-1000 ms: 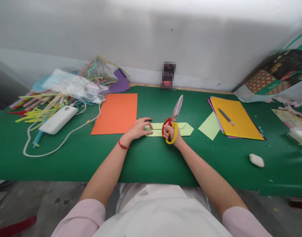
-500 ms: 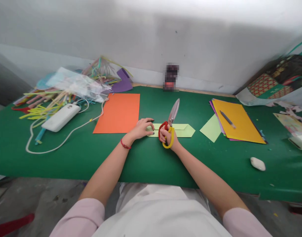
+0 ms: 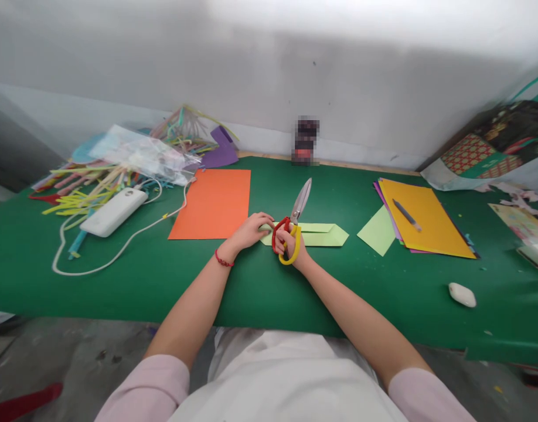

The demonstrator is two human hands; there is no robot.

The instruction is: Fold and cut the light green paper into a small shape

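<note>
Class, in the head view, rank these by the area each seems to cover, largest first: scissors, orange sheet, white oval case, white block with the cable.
1. Orange sheet
2. Scissors and white block: too alike to rank, as fingers hide part of the scissors
3. White oval case

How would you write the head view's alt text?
A right hand holds scissors over folded pale green paper, left hand at the paper's left end. An orange sheet and a yellow sheet flank it on a green table.
</note>
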